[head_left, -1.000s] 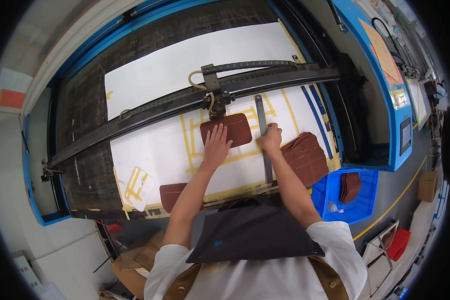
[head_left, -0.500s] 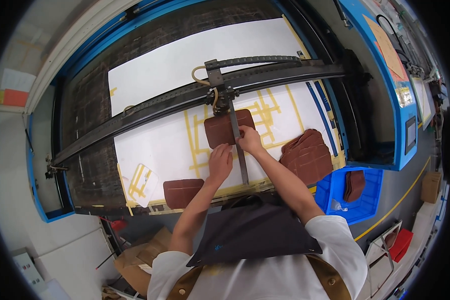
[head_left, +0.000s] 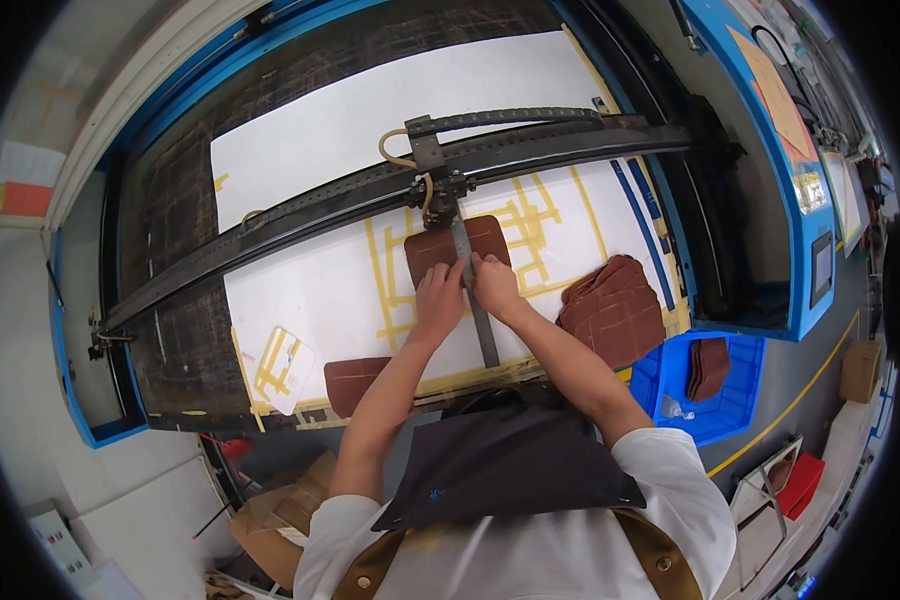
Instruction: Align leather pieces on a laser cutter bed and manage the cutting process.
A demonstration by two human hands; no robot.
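Note:
A long metal ruler (head_left: pixel 482 326) lies lengthwise across a brown leather piece (head_left: pixel 427 249) on the machine bed, its far end under the cutting head (head_left: pixel 436 199). My left hand (head_left: pixel 439 300) is closed at the ruler's left edge, fingertips over the leather. On the opposite edge my right hand (head_left: pixel 494 287) grips the ruler, fingers curled. The leather piece sits inside yellow tape marks (head_left: pixel 530 240) on a white sheet. Both palms hide the leather's near edge. Another brown leather piece (head_left: pixel 354 383) lies by the bed's near edge, partly behind my left forearm.
A stack of brown leather pieces (head_left: pixel 615 310) rests right of my right forearm. A black gantry rail (head_left: pixel 300 235) spans the bed. A small white template (head_left: pixel 283 370) with yellow tape lies at left. Beyond the near right corner stands a blue crate (head_left: pixel 732 420) holding leather pieces.
My left hand has moved up and right, from the leather's near edge to the ruler. My right hand has shifted slightly along the ruler's right side, which has tilted a little.

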